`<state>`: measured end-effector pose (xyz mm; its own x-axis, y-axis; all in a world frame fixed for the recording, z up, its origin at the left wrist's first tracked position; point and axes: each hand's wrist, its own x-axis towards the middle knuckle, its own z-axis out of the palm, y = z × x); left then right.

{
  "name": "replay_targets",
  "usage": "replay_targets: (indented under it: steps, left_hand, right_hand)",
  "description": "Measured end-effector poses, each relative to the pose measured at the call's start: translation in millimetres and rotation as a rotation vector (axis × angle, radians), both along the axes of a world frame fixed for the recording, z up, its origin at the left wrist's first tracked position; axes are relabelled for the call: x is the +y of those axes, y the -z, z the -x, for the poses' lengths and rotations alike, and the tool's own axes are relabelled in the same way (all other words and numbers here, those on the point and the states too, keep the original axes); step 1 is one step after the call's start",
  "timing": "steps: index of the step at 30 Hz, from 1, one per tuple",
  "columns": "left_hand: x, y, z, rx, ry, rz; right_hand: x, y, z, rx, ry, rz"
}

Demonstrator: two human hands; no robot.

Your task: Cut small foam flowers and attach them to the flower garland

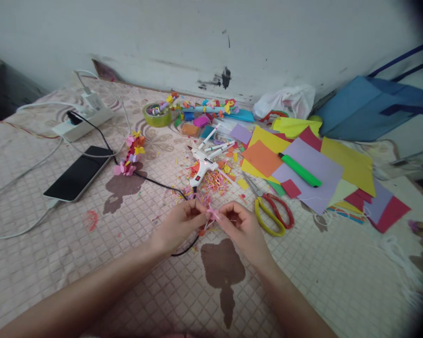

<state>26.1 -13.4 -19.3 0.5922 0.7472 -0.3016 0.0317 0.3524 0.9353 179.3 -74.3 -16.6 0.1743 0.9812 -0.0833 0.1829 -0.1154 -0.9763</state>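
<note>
"Pink piece (pixel 212 214), small and partly hidden: where is it held?"

"Over the surface (pixel 155 291), between the left hand (pixel 185 218) and the right hand (pixel 243 227); it is pinched by the fingers of both, thumb and forefinger closed together."

"What is found around it?"

"Paper scraps (pixel 220 185) are strewn just beyond, with a white glue gun (pixel 203 164) laid among them. Its way is crossed by marker-like sticks (pixel 216 151). Scissors (pixel 273 218) are laid beside the right hand."

"And farther out?"

"Coloured sheets (pixel 352 162) are spread on the right, topped by a slim green tool (pixel 299 170). A phone (pixel 79 173) and a flowered strip (pixel 130 155) are seen on the left."

"Can any writing be read?"

"Print is carried by the plastic bag (pixel 285 101) at the back, but it is too small to be made out."
</note>
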Motion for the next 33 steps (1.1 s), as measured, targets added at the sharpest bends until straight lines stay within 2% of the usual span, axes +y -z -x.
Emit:
replay_targets:
  steps: [5, 17, 28, 33]
  left_hand:
    - [0.6, -1.3, -0.1, 0.014, 0.022, -0.023]
    - [-0.8, 2.3, -0.6, -0.111, 0.031, 0.109]
    - [1.6, 5.1, -0.3, -0.057, -0.011, 0.027]
    - [2.1, 4.9, 0.5, -0.059, -0.021, 0.018]
  right_hand:
    - [-1.4, 2.1, 0.4, 0.011, 0.001, 0.023]
    - [-0.6, 0.7, -2.5, 0.059, 0.023, 0.087]
    - [-2.8, 2.7, -2.8, 0.036, 0.018, 0.048]
    - [-3.0, 5.6, -3.0, 0.212, 0.015, 0.137]
